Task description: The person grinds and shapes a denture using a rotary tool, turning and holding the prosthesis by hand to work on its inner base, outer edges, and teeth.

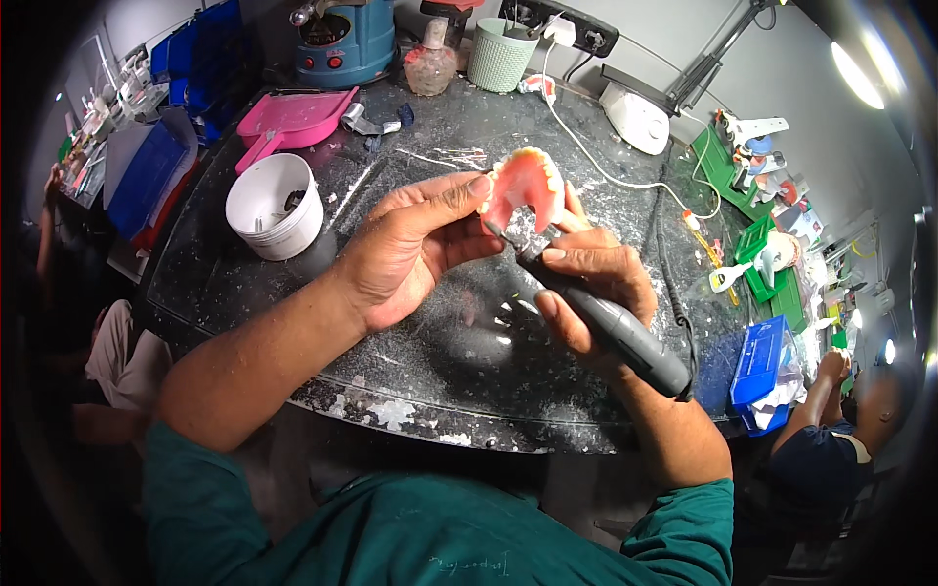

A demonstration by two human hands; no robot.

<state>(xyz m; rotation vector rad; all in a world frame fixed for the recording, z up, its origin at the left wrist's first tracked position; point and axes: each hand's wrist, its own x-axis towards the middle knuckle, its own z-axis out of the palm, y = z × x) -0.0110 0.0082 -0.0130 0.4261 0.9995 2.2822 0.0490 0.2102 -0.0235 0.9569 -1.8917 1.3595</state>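
Observation:
A pink denture with a row of cream teeth is held up over the middle of the bench. My left hand pinches its left side between thumb and fingers. In my right hand lies a dark grey rotary handpiece, gripped like a pen, its cord running off the back end. The handpiece's tip meets the lower edge of the denture, or is very close to it; I cannot tell which. Some fingers of my right hand reach behind the denture and are partly hidden.
White dust covers the black bench. At left stand a white tub and a pink dustpan. Behind are a blue machine, a glass bottle and a pale green basket. Blue and green bins line the right, near another person.

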